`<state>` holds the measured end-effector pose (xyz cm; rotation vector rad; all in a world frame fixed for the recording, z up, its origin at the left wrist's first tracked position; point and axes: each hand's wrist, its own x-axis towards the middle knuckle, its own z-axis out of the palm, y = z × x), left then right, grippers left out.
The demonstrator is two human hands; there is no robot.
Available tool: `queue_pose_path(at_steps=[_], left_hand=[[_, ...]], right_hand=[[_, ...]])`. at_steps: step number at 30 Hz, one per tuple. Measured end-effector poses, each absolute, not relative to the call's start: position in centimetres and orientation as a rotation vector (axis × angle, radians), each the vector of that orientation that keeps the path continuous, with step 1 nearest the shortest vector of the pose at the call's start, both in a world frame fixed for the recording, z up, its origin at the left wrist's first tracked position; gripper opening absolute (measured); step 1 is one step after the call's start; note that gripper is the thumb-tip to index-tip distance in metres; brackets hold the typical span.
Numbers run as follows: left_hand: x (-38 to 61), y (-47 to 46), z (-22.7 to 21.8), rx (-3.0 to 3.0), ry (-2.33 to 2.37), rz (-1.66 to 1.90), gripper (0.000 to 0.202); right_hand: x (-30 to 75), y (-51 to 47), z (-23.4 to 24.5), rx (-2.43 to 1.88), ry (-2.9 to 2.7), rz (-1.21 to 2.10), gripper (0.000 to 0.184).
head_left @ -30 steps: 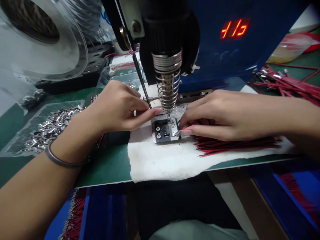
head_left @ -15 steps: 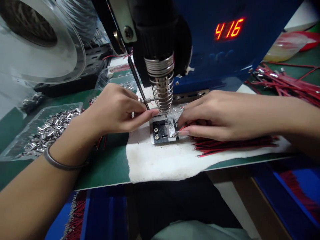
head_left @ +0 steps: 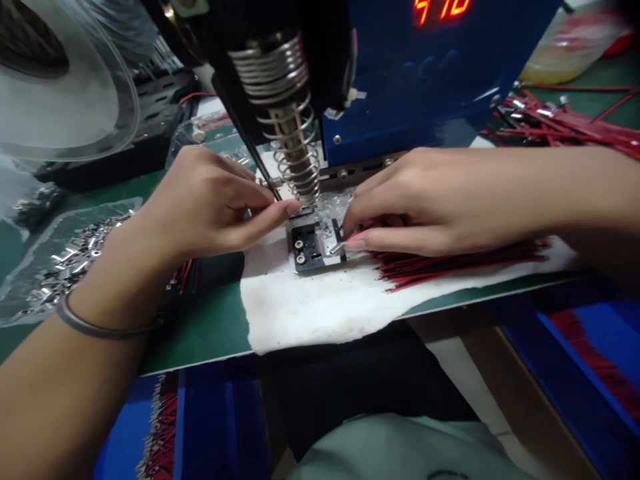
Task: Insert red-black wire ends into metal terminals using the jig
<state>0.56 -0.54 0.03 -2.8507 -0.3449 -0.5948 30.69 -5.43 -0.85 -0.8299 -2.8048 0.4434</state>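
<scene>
- Hardly anything has moved since the earlier frame: both hands keep their places at the fixture plate (head_left: 311, 245), and only the view has swung, so the red display (head_left: 440, 8) is now cut by the top edge.
- I see the left hand (head_left: 210, 200) with its grip pinched together, thumb against forefinger, at the plate's far left corner, just under the coil spring (head_left: 296, 160). Whether anything sits between the fingertips I cannot tell.
- I see the right hand (head_left: 415, 200) with its grip clamped on a red wire (head_left: 354, 236), whose metal end rests on the plate's right edge.
- That plate lies on a white cloth (head_left: 320, 307) spread over the green tabletop (head_left: 210, 327).
- A bundle of red wires (head_left: 450, 261) lies on the cloth under the right hand.
- Far left, a heap of metal terminals (head_left: 65, 260) lies on clear plastic.
- Behind the hands stands the blue machine (head_left: 425, 87).
</scene>
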Motion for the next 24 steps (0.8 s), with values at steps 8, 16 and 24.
queue_pose_path(at_steps=[8,16,24], left_hand=[[0.07,-0.61,0.21,-2.888,-0.676,-0.442,0.076],[0.42,-0.78,0.11,-2.892,-0.757,-0.334,0.087],[0.63,-1.05,0.63,-2.939,-0.637,-0.472,0.079]], right_hand=[[30.39,-5.89,-0.22,-0.892,-2.841,0.343,0.042],[30.56,-5.49,-0.56,-0.879,-2.851,0.320,0.048],[30.48,-5.62,-0.50,-0.914,-2.866,0.345,0.044]])
